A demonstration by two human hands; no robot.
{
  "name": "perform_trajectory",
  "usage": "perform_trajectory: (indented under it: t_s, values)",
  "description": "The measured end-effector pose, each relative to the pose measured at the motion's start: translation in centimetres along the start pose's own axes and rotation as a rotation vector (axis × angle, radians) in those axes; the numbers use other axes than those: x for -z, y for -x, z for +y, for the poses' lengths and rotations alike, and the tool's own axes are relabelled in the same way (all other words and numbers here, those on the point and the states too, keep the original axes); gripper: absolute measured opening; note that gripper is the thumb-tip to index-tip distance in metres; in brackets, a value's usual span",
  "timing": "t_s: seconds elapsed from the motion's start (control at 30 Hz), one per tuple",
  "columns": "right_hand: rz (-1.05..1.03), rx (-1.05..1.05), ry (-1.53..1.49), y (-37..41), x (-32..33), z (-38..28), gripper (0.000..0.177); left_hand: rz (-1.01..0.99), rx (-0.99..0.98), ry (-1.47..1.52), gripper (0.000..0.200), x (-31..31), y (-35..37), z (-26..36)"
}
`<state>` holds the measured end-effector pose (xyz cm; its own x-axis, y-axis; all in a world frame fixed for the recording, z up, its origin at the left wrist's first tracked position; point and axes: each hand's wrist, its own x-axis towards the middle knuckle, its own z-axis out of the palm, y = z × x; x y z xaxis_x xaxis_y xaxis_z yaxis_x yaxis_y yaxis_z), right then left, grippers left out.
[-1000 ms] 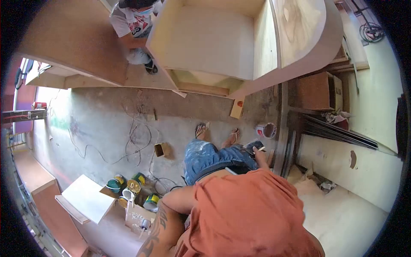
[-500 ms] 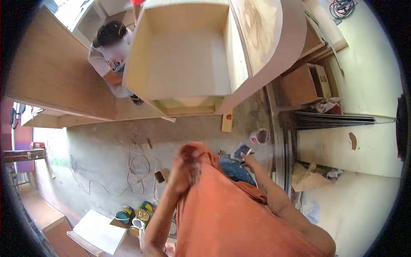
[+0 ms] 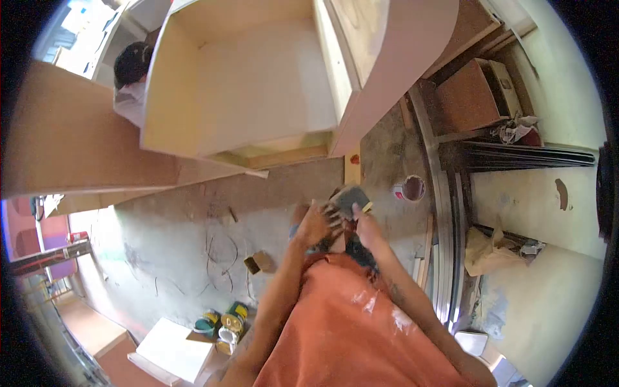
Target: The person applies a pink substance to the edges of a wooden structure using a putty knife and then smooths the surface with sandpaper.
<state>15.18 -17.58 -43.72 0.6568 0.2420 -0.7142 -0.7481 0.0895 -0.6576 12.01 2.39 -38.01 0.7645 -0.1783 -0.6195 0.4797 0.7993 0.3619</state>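
Note:
In the head view, my right hand [image 3: 367,227] is closed on a dark grey, flat rectangular pad [image 3: 350,200] with a yellowish strip at its edge. My left hand [image 3: 316,226] is just left of the pad, its fingers spread and slightly blurred, with nothing held in them. Both hands are out in front of my orange shirt [image 3: 335,309], which has white smudges on it. Beyond them stands a large unfinished wooden cabinet [image 3: 242,158] with an open box-like compartment.
Behind the cabinet, a person [image 3: 132,84] is partly hidden. A paint can [image 3: 412,188] stands on the floor at right, beside long metal bars [image 3: 445,258]. Several tins [image 3: 233,319] and a white board [image 3: 173,348] are at lower left. A small wooden block [image 3: 259,262] lies nearer.
My left hand has let go of the shirt hem, which now hangs down, and moved toward the pad. My right hand has raised the pad forward. The view has shifted; the person is more hidden.

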Motion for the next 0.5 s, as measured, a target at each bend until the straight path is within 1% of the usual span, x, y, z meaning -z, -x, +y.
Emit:
perform_trajectory:
  t_s: [0.03, 0.07, 0.13, 0.17, 0.2, 0.23, 0.27, 0.3, 0.33, 0.37, 0.4, 0.47, 0.5]
  values:
    - [0.101, 0.020, 0.119, 0.0, -0.8, 0.2, 0.031, 0.001, -0.005, 0.047, 0.036, -0.2, -2.1, -1.3]
    - [0.167, 0.158, 0.182, -0.6, -1.5, 0.5, 0.032, 0.003, -0.005, 0.091, 0.037, 0.2, -4.3, -2.7]
    - [0.144, 0.043, 0.394, -3.3, 0.7, 2.0, 0.033, 0.022, 0.017, 0.182, 0.039, 2.5, -8.7, -4.9]
    - [0.158, 0.034, 0.377, -4.3, 1.0, 2.1, 0.033, 0.128, 0.029, -0.002, 0.041, 2.3, -9.5, -4.8]
    - [0.122, 0.041, 0.354, -4.5, 1.1, 1.9, 0.033, 0.143, 0.056, -0.001, 0.041, 5.4, -11.3, -6.9]
    - [0.082, 0.054, 0.332, -5.4, 1.5, 2.7, 0.033, 0.201, -0.072, -0.364, 0.042, 9.7, -13.9, -9.1]
    - [0.092, 0.058, 0.328, -7.5, 2.8, 4.0, 0.033, 0.231, -0.219, -0.732, 0.044, 13.7, -17.7, -10.5]
    - [0.202, 0.313, 0.633, -9.8, 4.5, 5.2, 0.033, 0.211, -0.221, -0.743, 0.044, 18.3, -21.5, -11.3]
    - [0.326, 0.558, 0.935, -11.6, 6.1, 6.8, 0.033, 0.257, -0.122, -0.232, 0.045, 23.5, -24.5, -12.1]
    - [0.363, 0.552, 0.923, -13.5, 7.8, 8.6, 0.033, 0.299, -0.001, 0.273, 0.046, 27.2, -26.9, -12.6]
    - [0.328, 0.450, 0.538, -15.5, 9.8, 10.0, 0.035, 0.277, 0.025, 0.253, 0.046, 27.5, -27.9, -12.2]
    - [0.244, 0.280, -0.239, -18.6, 13.3, 12.1, 0.041, 0.193, -0.067, 0.178, 0.049, 26.9, -28.7, -11.4]
    - [0.382, 0.377, -0.381, -18.2, 13.1, 10.5, 0.042, 0.142, -0.033, 0.153, 0.049, 26.1, -29.5, -11.3]
